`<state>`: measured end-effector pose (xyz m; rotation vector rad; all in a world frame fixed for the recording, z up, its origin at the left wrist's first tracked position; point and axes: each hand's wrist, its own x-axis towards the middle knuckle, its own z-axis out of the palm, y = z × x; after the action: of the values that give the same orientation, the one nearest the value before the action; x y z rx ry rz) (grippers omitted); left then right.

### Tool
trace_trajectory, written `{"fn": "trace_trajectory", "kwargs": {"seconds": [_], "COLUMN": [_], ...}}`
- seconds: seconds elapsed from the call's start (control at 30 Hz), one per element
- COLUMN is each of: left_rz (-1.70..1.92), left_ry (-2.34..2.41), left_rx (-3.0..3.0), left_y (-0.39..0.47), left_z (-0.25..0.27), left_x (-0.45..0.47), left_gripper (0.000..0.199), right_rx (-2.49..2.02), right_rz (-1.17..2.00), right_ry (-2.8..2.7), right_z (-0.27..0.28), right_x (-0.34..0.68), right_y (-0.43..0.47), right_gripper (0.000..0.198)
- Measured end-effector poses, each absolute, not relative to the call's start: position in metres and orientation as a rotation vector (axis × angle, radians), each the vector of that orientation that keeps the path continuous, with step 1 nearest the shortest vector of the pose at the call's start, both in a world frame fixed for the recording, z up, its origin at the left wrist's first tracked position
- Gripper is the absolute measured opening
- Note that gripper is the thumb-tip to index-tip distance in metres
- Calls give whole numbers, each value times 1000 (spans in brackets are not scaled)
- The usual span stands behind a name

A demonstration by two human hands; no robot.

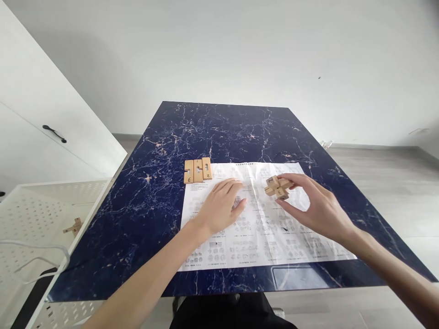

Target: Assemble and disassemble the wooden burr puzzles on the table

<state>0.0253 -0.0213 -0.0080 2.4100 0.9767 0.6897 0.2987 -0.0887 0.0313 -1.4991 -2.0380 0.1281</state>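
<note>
My right hand (313, 205) grips a small wooden interlocking puzzle (277, 188) between thumb and fingers, over the right half of a printed sheet. Crossed light-wood bars make up the puzzle, with dark numerals on some faces. My left hand (224, 201) rests low on the sheet, palm down, fingers stretched out and thumb apart, holding nothing. The creased white instruction sheet (254, 251) carries rows of small grey diagrams and text. Beyond my left hand, at the sheet's upper left corner, three notched wooden puzzle pieces (198, 171) lie side by side, marked with numerals.
The dark blue marbled table (219, 132) reaches toward a white wall. At the left, a white perforated shelf (30, 210) holds another wooden puzzle (73, 226) and a white cable (58, 247). A white cabinet (41, 91) stands behind it.
</note>
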Motion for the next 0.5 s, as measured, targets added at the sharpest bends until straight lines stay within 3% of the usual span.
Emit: {"fn": "trace_trajectory", "kwargs": {"seconds": [0.2,0.4,0.5], "left_rz": [847,717,669], "left_ry": [898,526,516], "left_rx": [1571,1175,1182], "left_y": [-17,-11,-12], "left_z": [13,14,15], "left_x": [26,27,28], "left_gripper": [50,87,80], "right_rx": [-1111,-921,-929], "right_rz": [237,347,346], "right_ry": [-2057,-1993,-1988], "right_z": [30,15,7], "right_x": [253,233,231], "right_y": [-68,-53,-50], "right_gripper": [61,70,70]}}
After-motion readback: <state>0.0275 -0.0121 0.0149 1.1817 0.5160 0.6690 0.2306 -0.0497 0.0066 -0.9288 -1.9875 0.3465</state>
